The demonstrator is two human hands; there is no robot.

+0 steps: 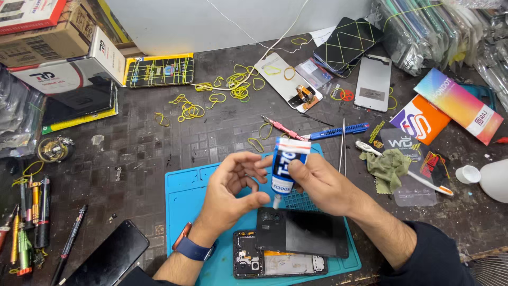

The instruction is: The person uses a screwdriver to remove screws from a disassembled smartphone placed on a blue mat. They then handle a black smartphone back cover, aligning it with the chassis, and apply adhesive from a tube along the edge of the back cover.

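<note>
The right hand [317,182] held a small blue and white glue tube [286,165], tip down, mid-frame over the black phone cover [304,233]. The left hand [230,190] was curled, maybe pinching its tip.

one blue mat [182,196] on the bench [143,148]. two hands, left [227,193] and right [320,182]. one glue tube [286,164]. one back cover [301,231] and one open phone [278,263] at lower centre. one dark phone [108,259] at lower left. one green cloth [389,167], one blue knife [338,131], one tweezers [343,145] at right. many yellow bands [188,110], too tangled to count.
</note>
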